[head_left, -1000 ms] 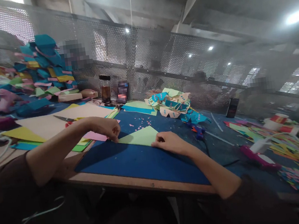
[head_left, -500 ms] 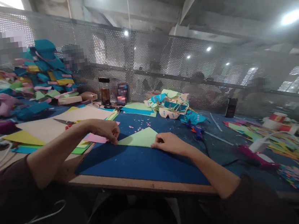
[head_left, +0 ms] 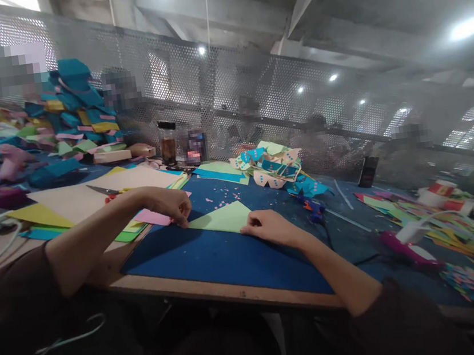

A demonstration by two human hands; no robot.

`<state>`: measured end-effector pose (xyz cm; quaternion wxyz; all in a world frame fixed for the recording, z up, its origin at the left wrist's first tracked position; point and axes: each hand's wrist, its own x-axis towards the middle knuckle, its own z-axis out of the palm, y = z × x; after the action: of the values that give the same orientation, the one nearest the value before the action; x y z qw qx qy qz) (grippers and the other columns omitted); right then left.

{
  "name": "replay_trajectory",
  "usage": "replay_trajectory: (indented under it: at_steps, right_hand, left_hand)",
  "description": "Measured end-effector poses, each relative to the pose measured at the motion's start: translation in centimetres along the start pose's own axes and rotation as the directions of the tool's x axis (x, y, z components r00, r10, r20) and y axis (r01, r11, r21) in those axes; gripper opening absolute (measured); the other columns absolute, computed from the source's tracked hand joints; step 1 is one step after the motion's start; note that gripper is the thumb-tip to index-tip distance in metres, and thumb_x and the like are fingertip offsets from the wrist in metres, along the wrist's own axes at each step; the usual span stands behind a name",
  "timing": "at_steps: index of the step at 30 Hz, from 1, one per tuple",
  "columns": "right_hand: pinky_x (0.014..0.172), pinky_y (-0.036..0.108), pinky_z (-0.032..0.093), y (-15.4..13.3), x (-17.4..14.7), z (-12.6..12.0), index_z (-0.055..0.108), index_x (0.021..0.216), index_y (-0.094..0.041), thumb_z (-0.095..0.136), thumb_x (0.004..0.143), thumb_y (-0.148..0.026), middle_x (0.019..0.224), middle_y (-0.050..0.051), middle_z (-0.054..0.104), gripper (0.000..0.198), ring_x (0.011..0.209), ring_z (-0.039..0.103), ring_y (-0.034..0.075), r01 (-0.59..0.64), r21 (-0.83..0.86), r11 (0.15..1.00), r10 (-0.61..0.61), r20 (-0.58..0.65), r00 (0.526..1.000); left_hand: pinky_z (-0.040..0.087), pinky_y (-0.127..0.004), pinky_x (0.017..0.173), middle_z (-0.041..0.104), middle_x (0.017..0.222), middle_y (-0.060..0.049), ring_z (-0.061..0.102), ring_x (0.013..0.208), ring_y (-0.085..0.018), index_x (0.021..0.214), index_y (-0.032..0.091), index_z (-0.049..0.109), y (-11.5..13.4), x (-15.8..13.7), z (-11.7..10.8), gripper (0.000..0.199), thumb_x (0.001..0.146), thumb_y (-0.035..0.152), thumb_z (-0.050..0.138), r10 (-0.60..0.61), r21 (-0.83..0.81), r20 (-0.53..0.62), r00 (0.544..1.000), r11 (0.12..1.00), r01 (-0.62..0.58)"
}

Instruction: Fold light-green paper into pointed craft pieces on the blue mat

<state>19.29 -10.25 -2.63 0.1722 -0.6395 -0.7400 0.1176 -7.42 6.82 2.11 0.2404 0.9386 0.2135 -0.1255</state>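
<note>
Left hand: curled, pinching the paper's left tip. Paper: flat, set back from the table's front edge, same place and shape as a second ago. Right hand: pinching its right corner. Only the view shifted slightly; no visible progress.

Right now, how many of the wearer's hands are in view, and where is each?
2: the left hand at the left tip of the light green paper, and the right hand at its right edge. Neither is fully hidden.
</note>
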Motion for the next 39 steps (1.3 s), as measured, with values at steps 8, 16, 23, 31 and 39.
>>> replay_trajectory:
  at_steps: [8, 16, 23, 31, 39]
  right_hand:
    - [0.059, 0.024, 0.032, 0.1, 0.0, 0.1, 0.059, 0.073, -0.019, 0.063, 0.087, -0.046, 0.073, 0.000, 0.064, 0.031, 0.067, 0.054, 0.014, 0.012, -0.009, 1.000, -0.012, -0.014, 1.000]
    - [0.058, 0.025, 0.031, 0.1, 0.0, 0.1, 0.058, 0.072, -0.019, 0.063, 0.087, -0.046, 0.072, 0.000, 0.063, 0.031, 0.067, 0.055, 0.014, 0.016, -0.004, 1.000, -0.016, -0.007, 1.000]
    - [0.058, 0.025, 0.031, 0.2, 0.0, 0.2, 0.058, 0.072, -0.019, 0.063, 0.087, -0.046, 0.072, 0.000, 0.064, 0.031, 0.067, 0.055, 0.014, 0.020, 0.003, 1.000, -0.020, -0.009, 1.000]
    - [0.060, 0.024, 0.031, 0.3, 0.1, 0.3, 0.059, 0.073, -0.019, 0.062, 0.088, -0.046, 0.075, 0.000, 0.065, 0.030, 0.069, 0.055, 0.014, 0.031, -0.011, 0.999, -0.031, -0.016, 0.999]
    - [0.059, 0.025, 0.031, 0.2, 0.1, 0.2, 0.057, 0.071, -0.019, 0.062, 0.087, -0.045, 0.073, 0.001, 0.064, 0.031, 0.067, 0.054, 0.014, 0.029, -0.020, 0.999, -0.029, -0.012, 0.999]
  left_hand:
    - [0.039, -0.022, 0.054, 0.065, 0.062, -0.003, 0.057, 0.060, -0.015, 0.068, 0.015, 0.066, 0.3, -0.1, 0.1, 0.021, 0.073, 0.035, 0.068, -0.008, 0.018, -0.013, 1.000, 1.000, 0.008]
    - [0.040, -0.023, 0.055, 0.065, 0.064, -0.003, 0.058, 0.060, -0.015, 0.068, 0.015, 0.065, -0.1, 0.0, 0.0, 0.020, 0.074, 0.034, 0.068, -0.006, -0.017, 0.015, 1.000, 1.000, 0.007]
    - [0.040, -0.022, 0.059, 0.065, 0.073, -0.003, 0.059, 0.070, -0.016, 0.077, 0.015, 0.069, 2.4, -0.3, 0.4, 0.014, 0.073, 0.029, 0.068, 0.009, 0.064, -0.092, 0.996, 0.998, -0.003]
    - [0.038, -0.022, 0.061, 0.068, 0.077, -0.001, 0.060, 0.072, -0.016, 0.086, 0.019, 0.070, 4.2, 1.7, 3.2, 0.022, 0.081, 0.039, 0.062, 0.112, 0.036, -0.261, 0.959, 0.994, -0.106]
    - [0.032, -0.023, 0.056, 0.062, 0.069, 0.001, 0.055, 0.064, -0.014, 0.077, 0.017, 0.066, 4.9, 2.1, 4.2, 0.025, 0.082, 0.040, 0.061, 0.066, 0.055, -0.364, 0.929, 0.997, -0.049]
